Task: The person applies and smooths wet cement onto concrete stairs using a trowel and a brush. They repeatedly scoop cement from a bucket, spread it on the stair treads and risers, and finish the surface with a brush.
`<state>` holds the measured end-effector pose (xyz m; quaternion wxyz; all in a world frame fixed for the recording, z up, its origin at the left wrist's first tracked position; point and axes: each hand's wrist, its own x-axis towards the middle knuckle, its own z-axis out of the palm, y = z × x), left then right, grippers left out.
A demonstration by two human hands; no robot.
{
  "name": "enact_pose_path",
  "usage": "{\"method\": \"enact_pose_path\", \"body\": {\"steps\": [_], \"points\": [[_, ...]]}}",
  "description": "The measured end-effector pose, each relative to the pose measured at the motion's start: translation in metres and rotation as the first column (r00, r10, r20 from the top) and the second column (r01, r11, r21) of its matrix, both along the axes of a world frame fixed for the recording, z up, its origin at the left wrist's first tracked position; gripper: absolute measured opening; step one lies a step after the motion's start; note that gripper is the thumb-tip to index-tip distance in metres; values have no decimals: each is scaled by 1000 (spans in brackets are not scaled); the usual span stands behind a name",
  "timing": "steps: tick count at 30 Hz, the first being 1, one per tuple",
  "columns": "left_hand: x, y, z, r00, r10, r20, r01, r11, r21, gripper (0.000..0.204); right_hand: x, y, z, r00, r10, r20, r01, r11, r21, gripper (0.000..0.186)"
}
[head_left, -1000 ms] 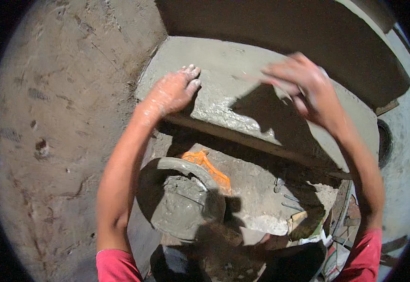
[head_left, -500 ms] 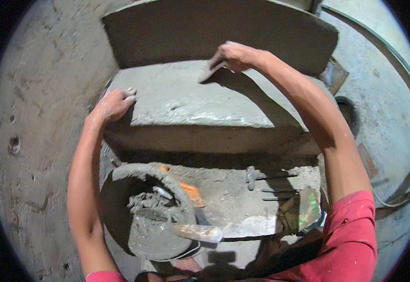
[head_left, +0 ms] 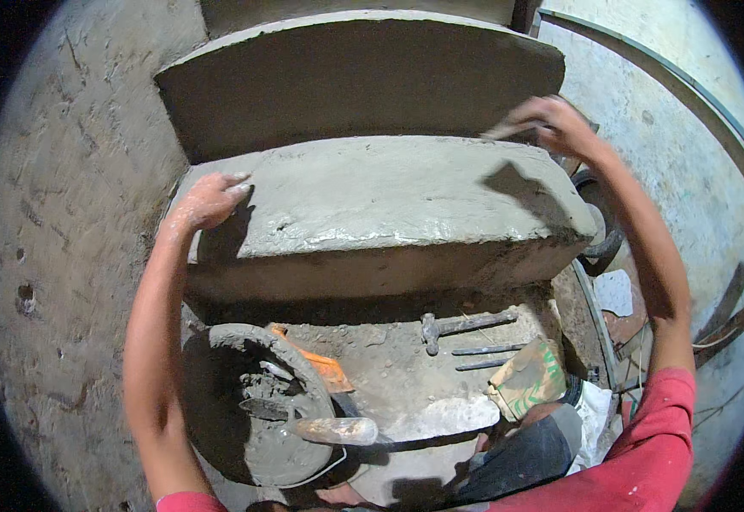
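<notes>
A step (head_left: 363, 192) topped with wet grey cement stretches across the middle. My right hand (head_left: 555, 124) is closed on a thin flat plate (head_left: 501, 131) at the far right part of this step. The plate shows nearly edge-on, its squarish shadow falling on the cement; its material cannot be made out. Over the step's left end is my left hand (head_left: 210, 200), loosely bent with fingertips a little apart and nothing seen in them. Below it stands a bucket (head_left: 205, 401) of wet cement, with a wooden-handled trowel (head_left: 333, 429) resting in it.
A higher riser (head_left: 363, 81) rises behind the step. On the lower level lie an orange tool (head_left: 320, 367), a hammer (head_left: 474, 324), two dark rods (head_left: 487, 357) and a crumpled bag (head_left: 530, 380). A rough wall (head_left: 73, 213) borders the left. A black tire (head_left: 602, 247) stands right of the step.
My right hand has swept to the right over the step, carrying the flat plate. My left hand remains over the left end. The view has shifted slightly, showing more of the upper riser.
</notes>
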<state>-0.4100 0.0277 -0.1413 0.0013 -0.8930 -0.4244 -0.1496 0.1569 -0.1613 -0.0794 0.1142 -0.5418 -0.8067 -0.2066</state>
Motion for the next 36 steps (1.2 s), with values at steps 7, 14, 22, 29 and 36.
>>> {"method": "enact_pose_path", "body": {"steps": [7, 14, 22, 29, 36], "points": [[40, -13, 4, 935, 300, -191, -324, 939, -112, 51, -225, 206, -39, 843, 530, -88, -531, 847, 18, 32], [37, -15, 2, 962, 233, -139, -254, 954, -160, 42, -105, 184, -63, 956, 294, -6, -293, 948, -123, 38], [24, -11, -4, 978, 192, -77, -203, 965, -167, 38, 172, -19, -73, 991, -103, -89, 80, 969, -236, 29], [36, -5, -1, 977, 184, -111, -199, 969, -143, 42, 133, -23, -50, 997, 30, -78, -18, 989, 150, 45], [42, -8, 7, 948, 273, -164, -290, 952, -95, 43, 31, 79, -70, 980, 166, -112, -172, 984, -54, 49]]}}
